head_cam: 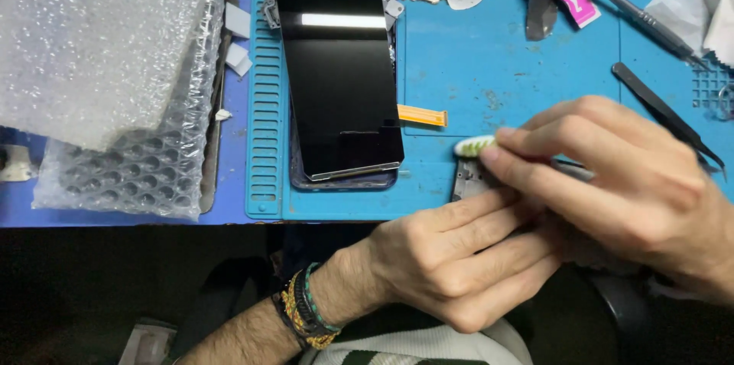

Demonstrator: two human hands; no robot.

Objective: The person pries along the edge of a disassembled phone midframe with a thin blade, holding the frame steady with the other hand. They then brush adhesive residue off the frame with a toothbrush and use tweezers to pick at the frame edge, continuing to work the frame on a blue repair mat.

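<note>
A small grey metal part is lying at the blue mat's front edge. The left hand is curling closed around it, seemingly steadying it, while the right hand is pinching a white-headed brush over it. A black phone screen is resting well clear on the desk.

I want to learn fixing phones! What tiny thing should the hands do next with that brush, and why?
Probably a short stroke of the brush down across the small grey metal part. The right hand pinches the brush with its bristles just above that part, and the left hand steadies the part at the edge of the blue mat, so it looks ready for brushing.
</note>
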